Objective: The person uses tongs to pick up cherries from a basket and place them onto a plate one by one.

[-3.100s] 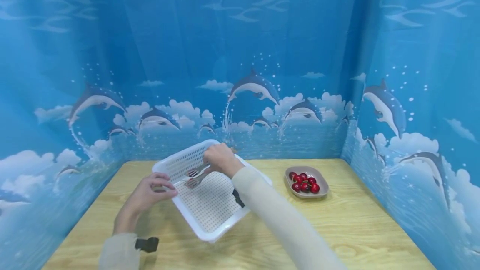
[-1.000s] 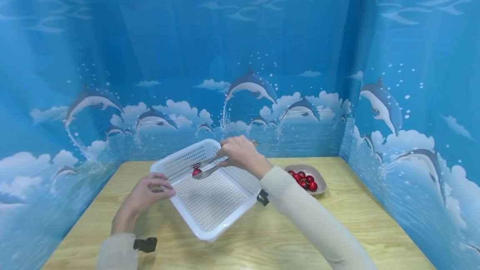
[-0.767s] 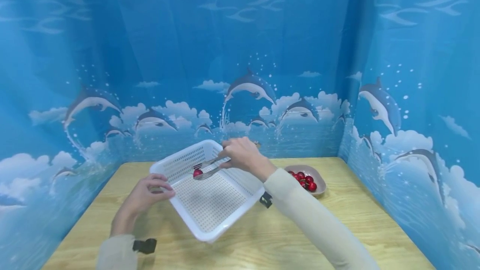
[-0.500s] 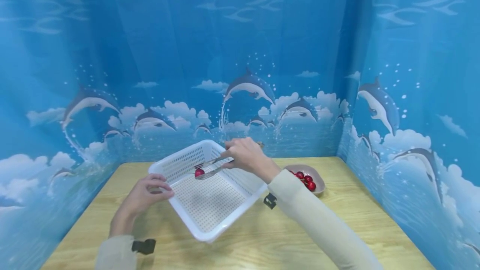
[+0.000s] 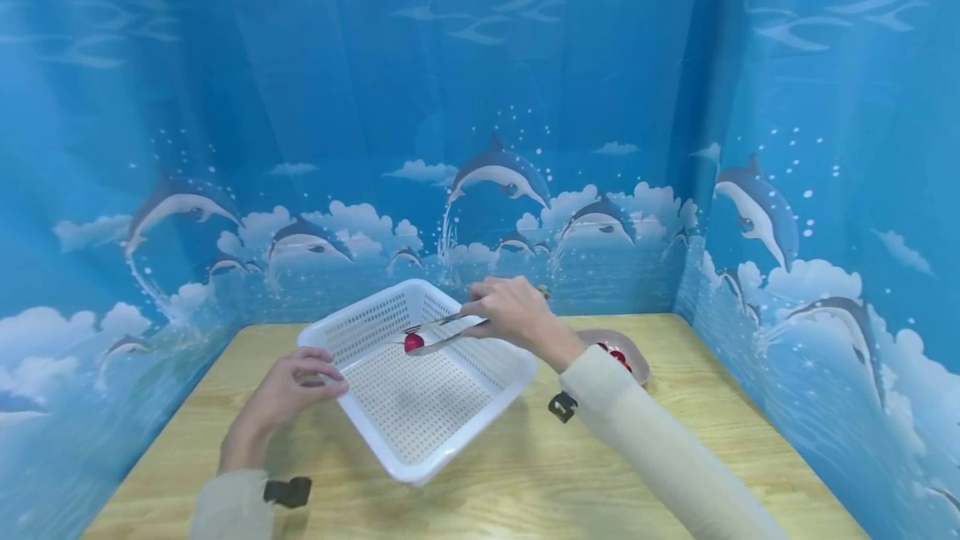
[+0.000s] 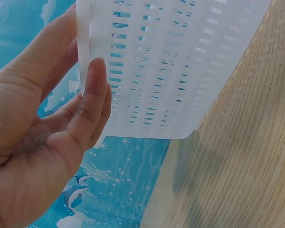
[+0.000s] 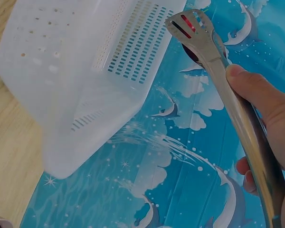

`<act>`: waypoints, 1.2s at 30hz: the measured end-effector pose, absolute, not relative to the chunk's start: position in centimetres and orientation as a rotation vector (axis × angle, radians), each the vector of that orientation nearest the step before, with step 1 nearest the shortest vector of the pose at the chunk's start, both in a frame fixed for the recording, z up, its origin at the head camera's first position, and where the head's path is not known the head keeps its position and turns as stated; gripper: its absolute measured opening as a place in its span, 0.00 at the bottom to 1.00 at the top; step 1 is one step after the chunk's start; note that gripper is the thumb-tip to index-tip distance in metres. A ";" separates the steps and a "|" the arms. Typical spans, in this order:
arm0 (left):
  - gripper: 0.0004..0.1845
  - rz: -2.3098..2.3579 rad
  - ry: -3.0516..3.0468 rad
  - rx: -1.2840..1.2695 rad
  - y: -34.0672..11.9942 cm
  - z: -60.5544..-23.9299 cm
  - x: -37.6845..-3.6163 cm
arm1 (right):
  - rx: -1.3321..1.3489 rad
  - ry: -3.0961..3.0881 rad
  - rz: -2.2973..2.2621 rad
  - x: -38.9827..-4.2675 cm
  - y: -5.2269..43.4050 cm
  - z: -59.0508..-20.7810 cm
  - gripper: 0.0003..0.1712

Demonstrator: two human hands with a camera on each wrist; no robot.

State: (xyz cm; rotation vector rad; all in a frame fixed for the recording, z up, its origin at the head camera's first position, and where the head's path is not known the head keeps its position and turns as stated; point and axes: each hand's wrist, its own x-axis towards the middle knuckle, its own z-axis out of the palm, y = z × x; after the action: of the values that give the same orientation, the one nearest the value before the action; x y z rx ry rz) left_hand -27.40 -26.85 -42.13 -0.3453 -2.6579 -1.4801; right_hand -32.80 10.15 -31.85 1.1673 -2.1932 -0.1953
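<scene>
My left hand (image 5: 288, 390) grips the left rim of a white perforated plastic basket (image 5: 423, 415), which is tilted. In the left wrist view the fingers and thumb of that hand (image 6: 47, 114) pinch the basket wall (image 6: 156, 71). Metal tongs (image 7: 228, 90) with slotted tips are held by my right hand (image 5: 517, 311). One red cherry (image 5: 413, 343) with a stem sits between their tips, over the inside of the basket. In the right wrist view the tips mostly hide it.
A pinkish-beige dish (image 5: 637, 357) with several cherries (image 5: 617, 354) stands on the wooden table (image 5: 525, 490) to the right, partly hidden by my right sleeve. A blue dolphin-print curtain (image 5: 480, 107) encloses the table's back and sides.
My right hand has moved right with the tongs, bringing the cherry up from the basket's left inner side toward its middle. My left hand and the basket have hardly moved.
</scene>
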 end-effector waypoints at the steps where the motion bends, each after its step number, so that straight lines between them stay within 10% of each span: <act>1: 0.12 -1.483 -2.658 -0.345 -26.9 -42.1 -27.4 | 1.169 -2.181 -0.184 -32.8 10.4 -31.9 0.14; 36: 0.13 -1.473 -2.685 -0.294 -26.9 -42.1 -27.4 | 1.074 -2.091 0.034 -32.9 18.7 -33.5 0.15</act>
State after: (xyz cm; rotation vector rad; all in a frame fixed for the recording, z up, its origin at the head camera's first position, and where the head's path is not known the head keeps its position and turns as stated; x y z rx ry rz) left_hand -27.38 -26.91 -42.07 -0.2938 -2.6849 -1.4727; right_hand -32.93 18.74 -33.55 1.0741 -2.0914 0.0335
